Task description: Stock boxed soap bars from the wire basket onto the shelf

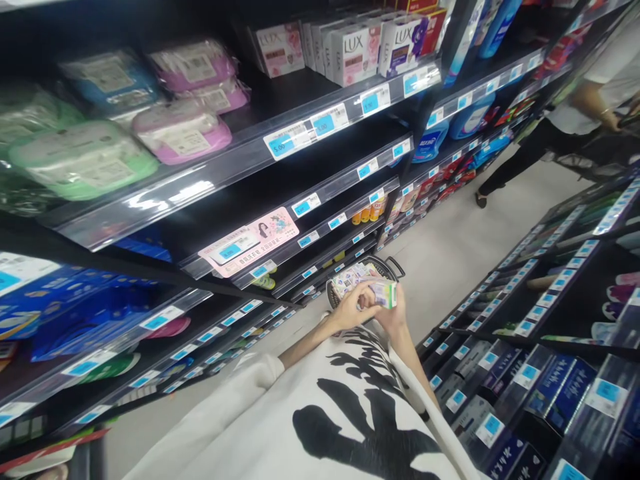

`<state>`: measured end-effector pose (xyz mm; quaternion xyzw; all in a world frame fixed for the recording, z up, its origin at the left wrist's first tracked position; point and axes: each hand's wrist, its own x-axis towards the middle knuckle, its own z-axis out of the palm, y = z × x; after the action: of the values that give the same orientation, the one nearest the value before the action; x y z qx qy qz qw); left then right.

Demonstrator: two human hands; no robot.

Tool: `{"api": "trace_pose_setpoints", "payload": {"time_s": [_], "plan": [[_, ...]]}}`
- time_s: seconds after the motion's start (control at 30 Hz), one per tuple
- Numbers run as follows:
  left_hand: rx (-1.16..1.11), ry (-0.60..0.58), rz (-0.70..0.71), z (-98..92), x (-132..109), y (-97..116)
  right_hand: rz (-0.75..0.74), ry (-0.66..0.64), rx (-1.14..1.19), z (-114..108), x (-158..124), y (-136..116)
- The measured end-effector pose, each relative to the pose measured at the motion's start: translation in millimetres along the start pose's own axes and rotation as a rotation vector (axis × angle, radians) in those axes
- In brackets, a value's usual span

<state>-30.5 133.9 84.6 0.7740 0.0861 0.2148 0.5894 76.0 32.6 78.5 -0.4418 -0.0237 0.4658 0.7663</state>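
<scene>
Close in front of my body, I have a small box (384, 294) with white, lilac and green on it. My right hand (396, 316) is wrapped round its right side. The curled fingers of my left hand (354, 308) meet at the box's left end, thumb below; the exact contact is partly hidden. Beneath my hands is a black shopping basket (393, 265) with a raised handle. Inside it lie printed packages (350, 277) in pale colours, partly covered by my left hand.
Shelves on the left carry wrapped soap dishes (183, 132), LUX soap boxes (355, 52) and blue bottles (430, 141). On the right, a low shelf holds dark blue boxes (560, 393). Farther along the aisle floor (440, 227), a person (565, 120) stands beside a cart.
</scene>
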Motion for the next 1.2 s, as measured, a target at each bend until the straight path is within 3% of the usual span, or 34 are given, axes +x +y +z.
{"api": "trace_pose_setpoints", "payload": {"time_s": [0.1,0.27,0.47,0.67,0.93,1.2], "plan": [[0.087,0.012,0.076,1.1,-4,-3,0.022,-0.021,0.016,-1,-2,-5],[0.125,0.203,0.222,0.3,-5,-6,0.019,-0.039,0.047,-6,1,-3],[-0.279,0.346,-0.001,-4.4,11,8,0.031,-0.058,0.111,-8,-5,-6],[-0.881,0.360,-0.177,-19.6,33,33,0.070,-0.069,0.145,-13,-12,-10],[-1.040,0.422,-0.154,-33.0,40,56,0.068,-0.036,0.198,-16,-10,-8],[-0.980,0.402,-0.211,-38.7,33,49,0.094,-0.063,0.188,-3,-5,-5]]}}
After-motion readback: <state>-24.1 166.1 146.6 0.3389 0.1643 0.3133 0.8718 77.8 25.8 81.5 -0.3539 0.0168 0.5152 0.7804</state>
